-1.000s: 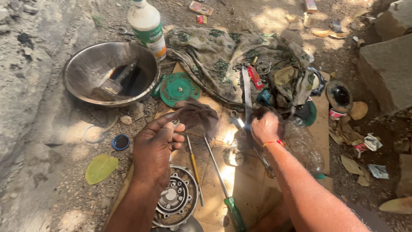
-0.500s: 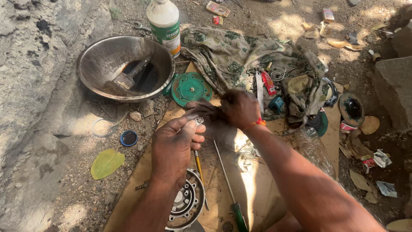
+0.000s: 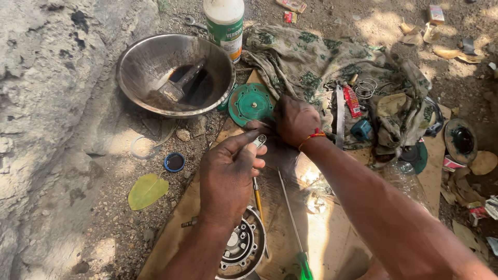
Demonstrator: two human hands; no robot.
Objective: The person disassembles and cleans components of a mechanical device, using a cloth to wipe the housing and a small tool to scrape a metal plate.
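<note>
Metal clip [image 3: 260, 140], small and shiny, sits pinched in the left hand [image 3: 228, 173] fingers above the cardboard [image 3: 171, 243], steadied for working. Right hand [image 3: 294, 120] is closed beside it, perhaps gripping dark plastic near the green disc [image 3: 251, 103].

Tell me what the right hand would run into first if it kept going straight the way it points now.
The right hand points up and left in the picture, so the green round disc just beyond its knuckles likely comes first, with the metal bowl farther on. Depth is unclear, so it might pass above the disc.
</note>
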